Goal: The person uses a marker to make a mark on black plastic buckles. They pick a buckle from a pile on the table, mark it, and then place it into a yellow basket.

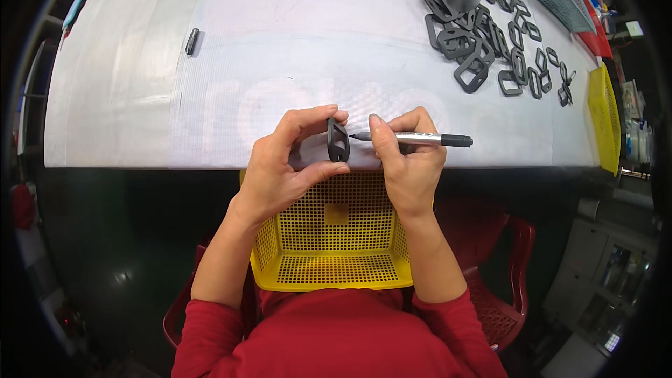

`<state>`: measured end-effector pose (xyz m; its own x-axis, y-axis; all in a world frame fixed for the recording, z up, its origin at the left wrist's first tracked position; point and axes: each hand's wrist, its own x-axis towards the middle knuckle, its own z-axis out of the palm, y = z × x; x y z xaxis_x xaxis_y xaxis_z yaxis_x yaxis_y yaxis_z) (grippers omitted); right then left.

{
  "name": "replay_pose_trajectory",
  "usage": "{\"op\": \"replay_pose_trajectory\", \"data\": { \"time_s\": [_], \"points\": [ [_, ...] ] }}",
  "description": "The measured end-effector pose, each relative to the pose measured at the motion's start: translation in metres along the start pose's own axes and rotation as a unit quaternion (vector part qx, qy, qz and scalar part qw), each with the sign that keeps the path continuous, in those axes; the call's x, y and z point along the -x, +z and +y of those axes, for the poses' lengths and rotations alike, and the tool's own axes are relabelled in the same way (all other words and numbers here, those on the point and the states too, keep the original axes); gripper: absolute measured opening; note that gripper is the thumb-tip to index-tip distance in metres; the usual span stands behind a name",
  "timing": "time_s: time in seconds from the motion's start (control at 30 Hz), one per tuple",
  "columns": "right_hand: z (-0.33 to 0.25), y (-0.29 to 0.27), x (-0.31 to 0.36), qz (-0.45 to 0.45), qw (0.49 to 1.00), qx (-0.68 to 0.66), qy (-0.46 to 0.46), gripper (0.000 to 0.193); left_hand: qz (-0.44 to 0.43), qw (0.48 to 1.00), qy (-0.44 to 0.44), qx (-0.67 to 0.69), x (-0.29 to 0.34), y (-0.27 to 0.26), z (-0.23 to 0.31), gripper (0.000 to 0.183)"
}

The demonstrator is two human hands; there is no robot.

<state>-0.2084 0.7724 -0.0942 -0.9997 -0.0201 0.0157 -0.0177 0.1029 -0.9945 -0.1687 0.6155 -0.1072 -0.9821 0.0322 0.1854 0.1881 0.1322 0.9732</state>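
Red shirt [350, 336] closest, yellow basket [336, 234] below the fingers [308, 119]. Left hand [269, 157] pinching a black frame [331, 141], right hand [413, 168] wrapped round a marker [420, 138], tip just beside it. White tabletop [140, 98] beyond the fingers, frame pile [455, 43] off their right, dark floor [126, 252] lower left.

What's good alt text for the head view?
A person's left hand holds a black frame-shaped part while the right hand points a marker at it. Many similar parts lie on the white table, upper right.
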Motion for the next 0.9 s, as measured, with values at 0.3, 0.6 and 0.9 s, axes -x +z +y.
{"op": "replay_pose_trajectory", "data": {
  "time_s": [0.3, 0.6, 0.9],
  "points": [
    [-0.0004, 0.0013, 0.0001, -0.008, 1.000, 0.016, -0.021, 0.023, -0.006, 1.000, 0.008, 0.004, 0.0003, -0.0017, 0.0011, 0.057],
    [-0.0010, 0.0001, -0.0007, -0.014, 0.999, 0.027, -0.027, 0.022, -0.005, 1.000, 0.002, 0.011, -0.0001, -0.0007, 0.0006, 0.057],
    [-0.0017, 0.0004, 0.0011, -0.016, 0.999, 0.040, -0.033, 0.021, -0.012, 1.000, -0.003, 0.009, 0.0008, -0.0019, 0.0036, 0.057]
  ]
}}
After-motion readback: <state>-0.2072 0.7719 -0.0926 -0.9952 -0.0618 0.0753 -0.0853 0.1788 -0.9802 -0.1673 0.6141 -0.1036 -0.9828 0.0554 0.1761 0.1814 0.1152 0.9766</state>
